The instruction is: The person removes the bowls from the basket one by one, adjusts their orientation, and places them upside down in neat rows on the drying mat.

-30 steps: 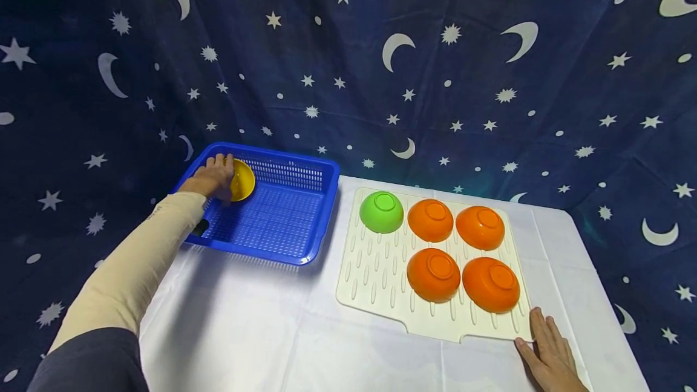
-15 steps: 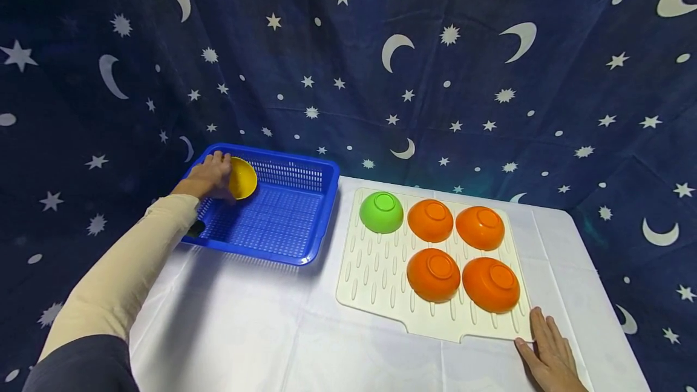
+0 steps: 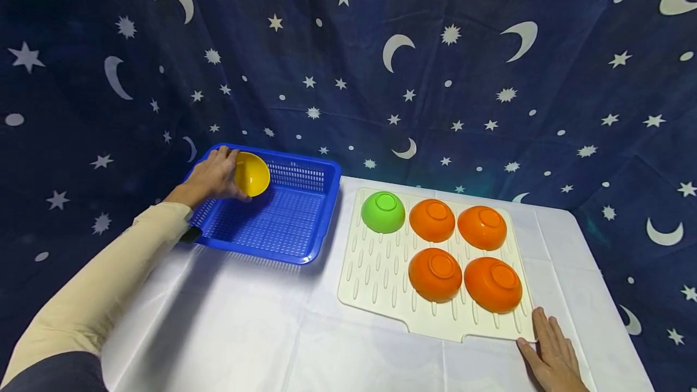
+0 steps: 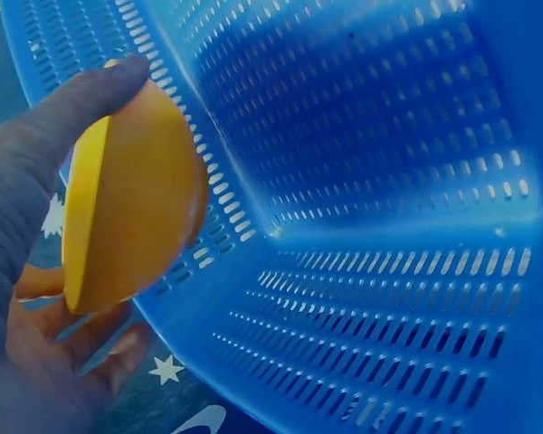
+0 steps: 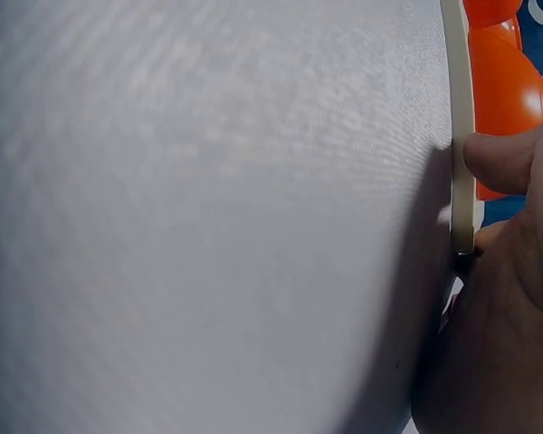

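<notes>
Left hand [image 3: 212, 175], grip closed on the rim of the yellow bowl [image 3: 251, 173] held tilted above the blue basket [image 3: 305, 210]; right hand [image 3: 551, 356], fingers flat, steadies the drying mat [image 3: 376, 271]: best to clear the basket wall before crossing.

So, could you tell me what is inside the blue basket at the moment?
Only the yellow bowl, gripped by the left hand over the blue basket; the visible floor is bare, but hand and bowl hide the far-left corner.
</notes>
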`<state>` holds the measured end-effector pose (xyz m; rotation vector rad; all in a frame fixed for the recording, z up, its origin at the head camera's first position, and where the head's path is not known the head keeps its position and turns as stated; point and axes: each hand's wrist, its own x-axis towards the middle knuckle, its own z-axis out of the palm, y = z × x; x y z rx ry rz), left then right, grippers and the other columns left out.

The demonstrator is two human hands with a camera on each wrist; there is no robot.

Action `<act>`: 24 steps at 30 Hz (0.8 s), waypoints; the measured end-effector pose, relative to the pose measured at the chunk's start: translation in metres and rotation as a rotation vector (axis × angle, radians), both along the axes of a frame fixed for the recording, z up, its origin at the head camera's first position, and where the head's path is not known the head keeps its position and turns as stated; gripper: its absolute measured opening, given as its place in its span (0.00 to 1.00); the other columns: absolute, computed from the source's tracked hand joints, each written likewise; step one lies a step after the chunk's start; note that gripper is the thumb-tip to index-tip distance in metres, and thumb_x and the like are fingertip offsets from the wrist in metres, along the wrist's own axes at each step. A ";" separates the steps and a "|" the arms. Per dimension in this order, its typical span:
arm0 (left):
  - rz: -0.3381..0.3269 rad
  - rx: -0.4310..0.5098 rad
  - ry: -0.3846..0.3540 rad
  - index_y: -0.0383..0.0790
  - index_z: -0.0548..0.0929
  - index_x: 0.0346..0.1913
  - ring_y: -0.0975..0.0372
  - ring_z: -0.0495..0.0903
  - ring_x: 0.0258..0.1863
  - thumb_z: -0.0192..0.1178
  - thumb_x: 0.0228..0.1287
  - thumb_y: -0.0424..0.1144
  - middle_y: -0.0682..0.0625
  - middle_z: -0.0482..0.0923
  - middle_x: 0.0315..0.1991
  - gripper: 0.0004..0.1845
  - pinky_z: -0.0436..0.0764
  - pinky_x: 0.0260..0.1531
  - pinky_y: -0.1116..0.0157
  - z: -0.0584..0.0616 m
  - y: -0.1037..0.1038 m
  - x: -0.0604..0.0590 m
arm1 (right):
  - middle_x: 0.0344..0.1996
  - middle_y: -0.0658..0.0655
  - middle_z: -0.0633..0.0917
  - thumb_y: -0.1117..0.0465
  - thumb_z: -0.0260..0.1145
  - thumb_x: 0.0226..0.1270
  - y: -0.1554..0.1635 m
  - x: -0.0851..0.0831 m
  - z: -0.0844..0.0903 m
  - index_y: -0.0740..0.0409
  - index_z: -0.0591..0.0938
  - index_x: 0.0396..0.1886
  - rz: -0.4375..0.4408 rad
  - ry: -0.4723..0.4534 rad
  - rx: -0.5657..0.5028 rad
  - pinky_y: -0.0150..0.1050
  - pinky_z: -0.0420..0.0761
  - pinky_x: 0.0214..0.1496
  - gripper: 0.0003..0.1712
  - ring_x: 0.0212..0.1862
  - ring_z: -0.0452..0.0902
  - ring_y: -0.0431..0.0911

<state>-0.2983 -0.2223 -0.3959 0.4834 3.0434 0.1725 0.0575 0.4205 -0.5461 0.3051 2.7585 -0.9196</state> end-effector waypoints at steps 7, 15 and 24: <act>-0.011 0.059 0.063 0.28 0.62 0.71 0.37 0.67 0.56 0.81 0.36 0.62 0.30 0.64 0.57 0.63 0.76 0.50 0.35 0.000 0.003 0.013 | 0.75 0.75 0.27 0.45 0.47 0.82 -0.001 0.001 0.000 0.72 0.28 0.76 -0.004 0.009 0.009 0.66 0.13 0.65 0.50 0.74 0.11 0.67; -0.012 0.103 0.096 0.32 0.62 0.72 0.37 0.66 0.55 0.81 0.37 0.61 0.29 0.64 0.58 0.62 0.77 0.49 0.35 0.000 0.006 0.025 | 0.74 0.77 0.28 0.44 0.47 0.82 -0.002 -0.001 0.004 0.72 0.27 0.76 -0.016 -0.039 0.005 0.66 0.13 0.65 0.52 0.73 0.11 0.68; -0.001 0.207 0.133 0.33 0.63 0.72 0.38 0.65 0.55 0.81 0.36 0.63 0.31 0.63 0.59 0.63 0.78 0.46 0.35 -0.002 0.014 0.038 | 0.74 0.76 0.28 0.43 0.47 0.82 -0.002 -0.002 0.006 0.72 0.27 0.76 -0.027 -0.064 -0.007 0.64 0.11 0.64 0.53 0.73 0.10 0.68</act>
